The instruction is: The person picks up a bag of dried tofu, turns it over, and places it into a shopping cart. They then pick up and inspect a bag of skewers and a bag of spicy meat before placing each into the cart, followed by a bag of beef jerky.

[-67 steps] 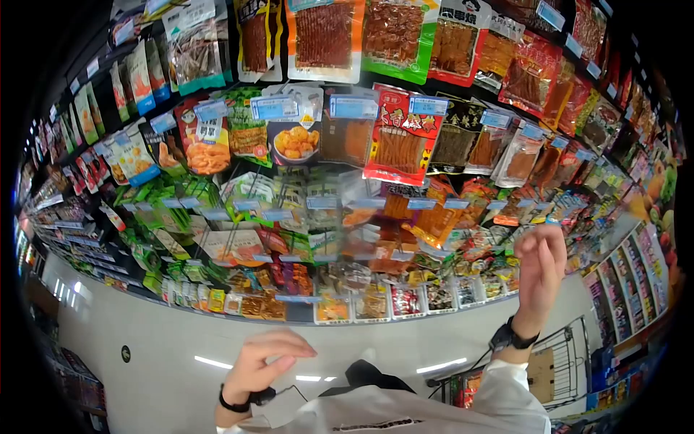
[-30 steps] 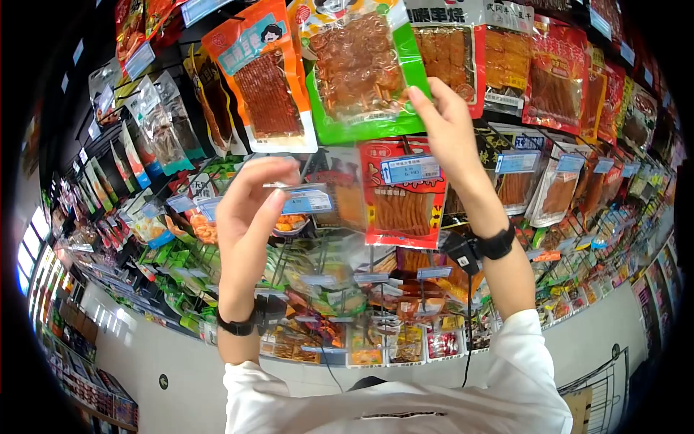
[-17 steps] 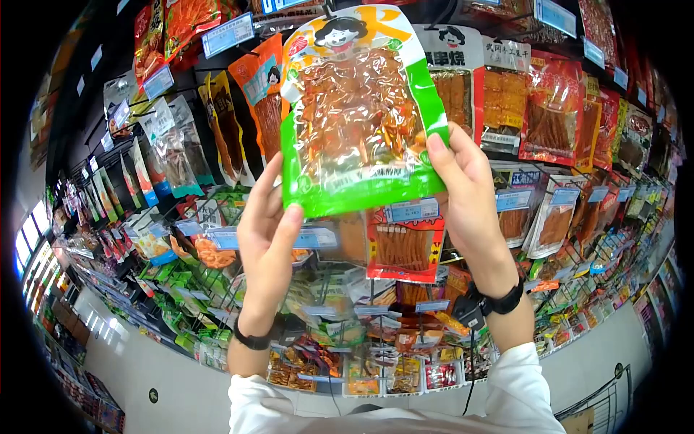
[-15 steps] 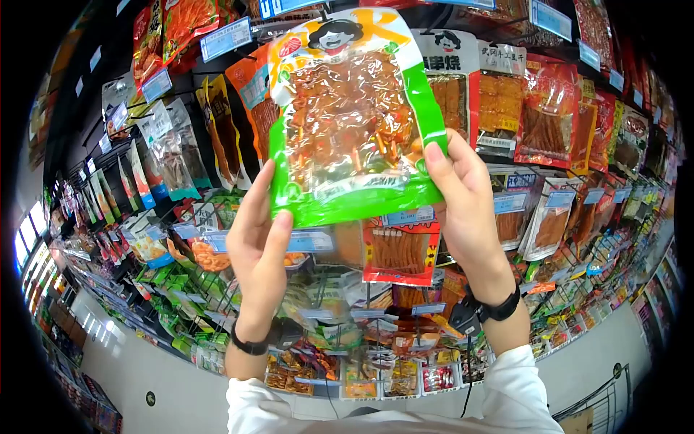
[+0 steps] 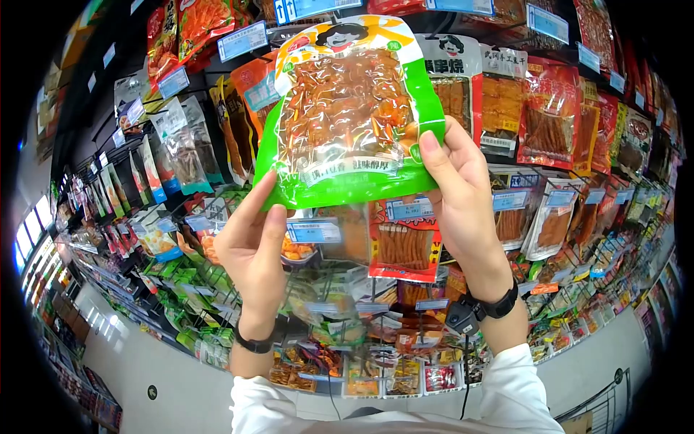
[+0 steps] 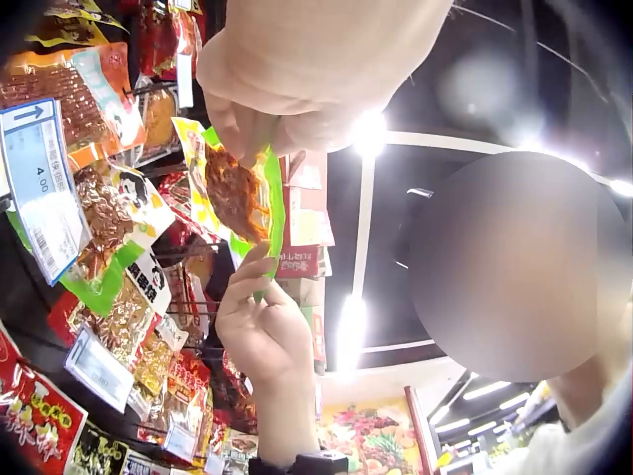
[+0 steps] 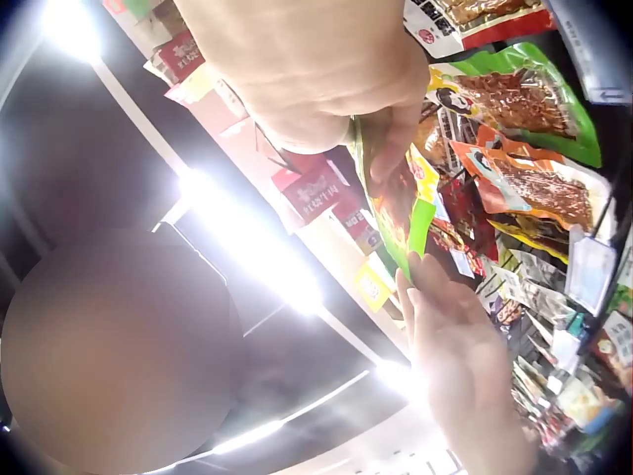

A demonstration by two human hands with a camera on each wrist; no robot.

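Note:
Both hands hold up a green-and-white snack packet (image 5: 347,108) with a clear window showing reddish-brown food and a cartoon head at its top. At its lower left corner, my left hand (image 5: 253,253) pinches the green border between thumb and fingers. My right hand (image 5: 466,192) grips the lower right edge, thumb on the front face. In the left wrist view the packet (image 6: 235,193) spans between the two hands, seen at a slant. The right wrist view shows the packet (image 7: 393,198) nearly edge-on, my left hand (image 7: 460,346) at its far end.
Behind the packet, hanging snack bags fill the rack, among them a red bag (image 5: 405,242) just below and a grey-and-red bag (image 5: 457,90) at right. Blue-edged price tags (image 5: 312,231) stick out on hooks. Pale floor (image 5: 195,390) lies below; part of a cart (image 5: 589,412) shows lower right.
The right hand reached up, took the green packet from the rack and brought it nearer. The left hand then joined at its lower left corner. Most recently the packet tilts slightly.

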